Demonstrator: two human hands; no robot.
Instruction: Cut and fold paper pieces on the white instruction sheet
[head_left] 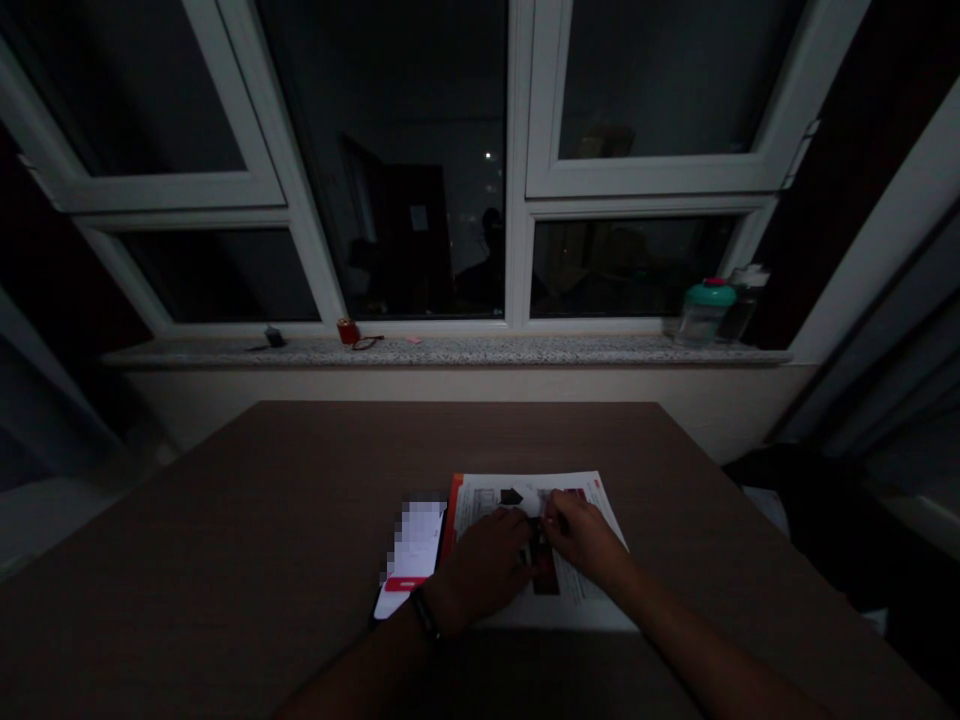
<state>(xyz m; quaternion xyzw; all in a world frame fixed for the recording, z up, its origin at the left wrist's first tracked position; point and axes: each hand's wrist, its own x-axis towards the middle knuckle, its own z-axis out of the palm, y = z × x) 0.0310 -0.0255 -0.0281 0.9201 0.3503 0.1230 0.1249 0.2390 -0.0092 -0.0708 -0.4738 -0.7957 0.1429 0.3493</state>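
A printed booklet or magazine [517, 612] with an orange left edge, pictures and text lies on the brown table in front of me. My left hand [487, 560], a dark band on its wrist, rests on the page with its fingers laid out toward the middle. Above the upper right of the page, my right hand [577, 530] has its fingertips pinched together close to the left fingertips. A small pale patch shows beside that pinch; the dim light hides what it is. Left of the booklet lies a lit smartphone [416, 545], its screen partly blurred.
Behind the brown table [337, 460] runs a speckled stone windowsill [465, 350]. On it stand a teal-lidded bottle [705, 312], another clear bottle [744, 300], a small red container [348, 332] and a small dark item [274, 337]. Dark fabric lies beyond the table's right edge.
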